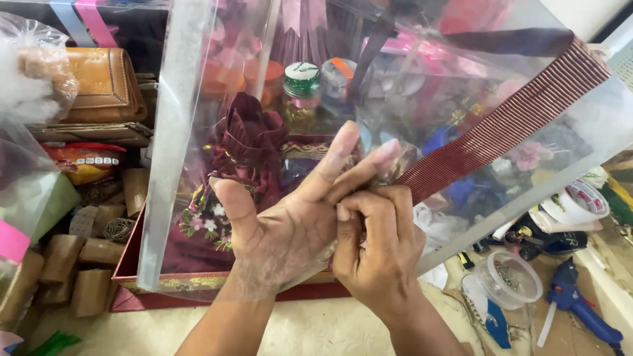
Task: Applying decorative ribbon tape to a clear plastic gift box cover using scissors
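From the head view, we pressed our left hand (280, 227), fingers spread flat, against the clear plastic wrap (198, 118) over the gift box (165, 283), seemingly to keep the film taut. Our right hand (376, 237) pinched the end of the maroon ribbon (508, 122) against that wrap. A blue glue gun (580, 306) lay right of the box.

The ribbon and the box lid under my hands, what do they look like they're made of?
The ribbon looks like woven maroon fabric, matte, with fine crosswise ribs. The box lid seems clear plastic: glossy glare streaks, and contents show through it.
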